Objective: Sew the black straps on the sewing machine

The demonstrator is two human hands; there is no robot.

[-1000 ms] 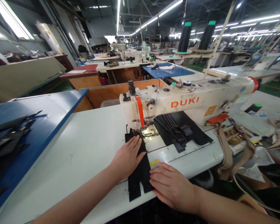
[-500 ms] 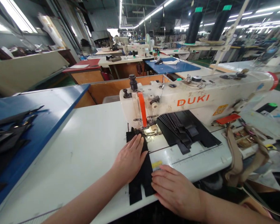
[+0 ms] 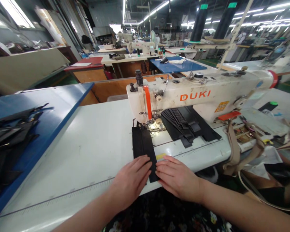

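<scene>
Left hand [image 3: 130, 182] and right hand [image 3: 177, 177], open, unclenched, have shifted to the black strip's [image 3: 142, 145] near end, pressing flat; far end at presser foot [image 3: 151, 126].

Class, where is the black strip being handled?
In the head view, the black strip lies before the needle of the DUKI machine, between left hand and right hand.

Table [image 3: 70, 161] leaves left hand [image 3: 130, 183] room; sewing machine [image 3: 190, 96] blocks ahead

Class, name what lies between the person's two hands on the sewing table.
Head view: the end of a black strip lies between the left hand and right hand.
</scene>
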